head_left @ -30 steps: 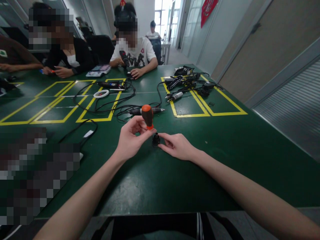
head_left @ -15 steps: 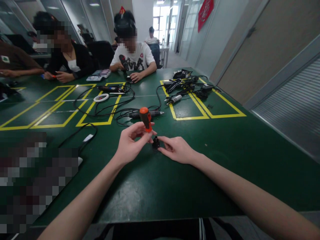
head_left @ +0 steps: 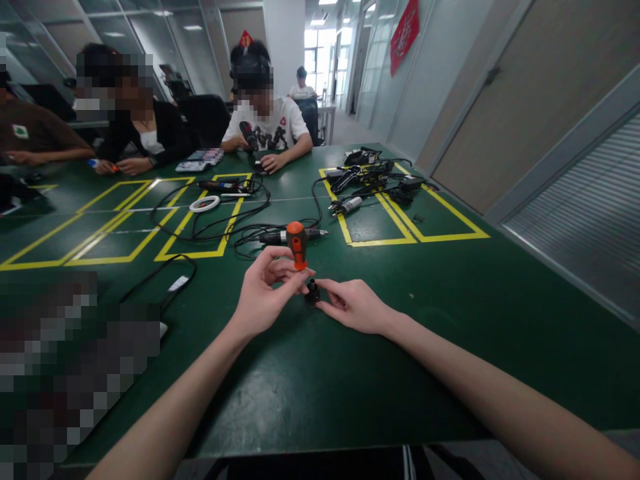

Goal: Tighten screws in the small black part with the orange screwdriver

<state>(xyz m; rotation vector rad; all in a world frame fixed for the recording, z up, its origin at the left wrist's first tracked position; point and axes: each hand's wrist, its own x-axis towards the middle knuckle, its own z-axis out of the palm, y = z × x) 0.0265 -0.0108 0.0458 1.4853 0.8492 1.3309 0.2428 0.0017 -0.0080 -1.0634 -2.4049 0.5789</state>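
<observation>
Green table (head_left: 450, 300), left hand (head_left: 260, 301) still on screwdriver (head_left: 297, 240), right hand (head_left: 353, 307) on black part (head_left: 312, 292)

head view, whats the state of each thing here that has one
screwdriver, upright, handle up, pinched by left hand
black part, standing on table, gripped by right hand
white ring, lying flat
corded tool, lying on its side

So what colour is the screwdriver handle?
The screwdriver handle is orange and black, best seen in the head view.
</observation>
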